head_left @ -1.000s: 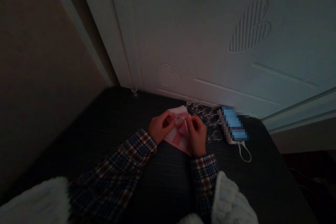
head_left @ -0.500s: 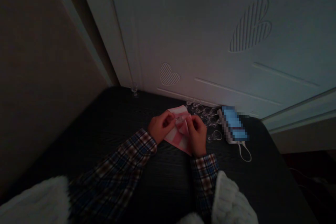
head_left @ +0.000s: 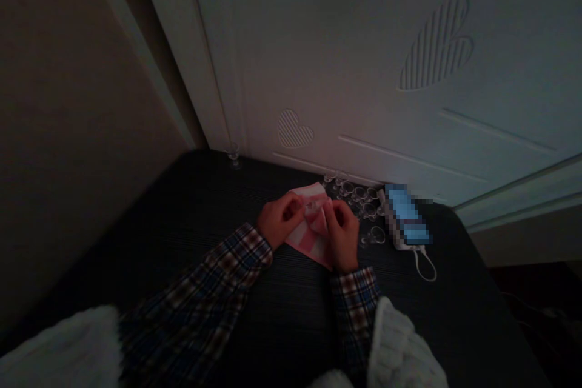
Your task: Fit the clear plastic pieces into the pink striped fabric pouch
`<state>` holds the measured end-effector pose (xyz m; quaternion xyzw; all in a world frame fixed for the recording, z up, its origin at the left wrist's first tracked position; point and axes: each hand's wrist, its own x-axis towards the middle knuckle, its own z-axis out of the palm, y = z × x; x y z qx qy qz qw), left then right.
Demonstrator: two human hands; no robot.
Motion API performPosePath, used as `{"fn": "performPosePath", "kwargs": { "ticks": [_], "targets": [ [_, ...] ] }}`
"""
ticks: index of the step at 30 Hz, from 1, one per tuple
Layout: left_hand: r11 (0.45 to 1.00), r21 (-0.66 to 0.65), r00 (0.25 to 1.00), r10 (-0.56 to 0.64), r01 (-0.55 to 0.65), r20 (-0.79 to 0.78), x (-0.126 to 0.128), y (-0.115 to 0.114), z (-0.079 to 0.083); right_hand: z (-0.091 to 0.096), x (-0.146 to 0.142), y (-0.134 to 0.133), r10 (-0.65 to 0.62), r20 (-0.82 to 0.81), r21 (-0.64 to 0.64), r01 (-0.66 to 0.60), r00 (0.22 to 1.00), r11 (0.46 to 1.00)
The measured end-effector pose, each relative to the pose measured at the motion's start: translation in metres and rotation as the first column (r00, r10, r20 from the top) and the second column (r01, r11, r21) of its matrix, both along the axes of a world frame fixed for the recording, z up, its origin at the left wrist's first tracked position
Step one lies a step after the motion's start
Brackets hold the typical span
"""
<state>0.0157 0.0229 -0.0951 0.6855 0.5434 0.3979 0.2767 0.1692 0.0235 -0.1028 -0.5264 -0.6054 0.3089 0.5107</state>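
Observation:
A pink and white cloth (head_left: 313, 247) is spread under and between my hands on the dark table. My left hand (head_left: 278, 220) is closed in a pinch on a small clear glass (head_left: 312, 207), only partly visible in the cloth's folds. On the other side, my right hand (head_left: 344, 234) pinches a raised fold of the cloth beside that glass. Just past my right hand lies a small clear glass (head_left: 376, 234) on its side. Several similar small stemmed glasses (head_left: 359, 193) are grouped behind it.
One small stemmed glass (head_left: 234, 156) stands alone at the table's back left. A phone with a blurred screen (head_left: 408, 213) rests at the right, a white cable (head_left: 426, 267) looping from it. A white panel with heart reliefs (head_left: 295, 129) rises behind the dark table (head_left: 182, 218).
My right fingers have shifted the raised cloth fold slightly beside the clear glass. Both hands otherwise stay in place, and the glasses on the table have not moved.

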Motion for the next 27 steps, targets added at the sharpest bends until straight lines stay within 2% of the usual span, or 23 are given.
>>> {"fn": "performPosePath", "kwargs": {
  "ticks": [21,27],
  "targets": [
    [1.0,0.007,1.0,0.002,-0.002,-0.005,-0.0004,0.0004,-0.002,-0.0001,-0.0005,-0.0005,0.006,-0.012,-0.001,-0.006,1.0,1.0],
    [0.999,0.034,0.999,-0.003,0.002,0.037,-0.0012,-0.0003,-0.0002,0.0005,-0.0011,-0.0009,0.003,-0.012,0.007,-0.003,1.0,1.0]
  ]
}}
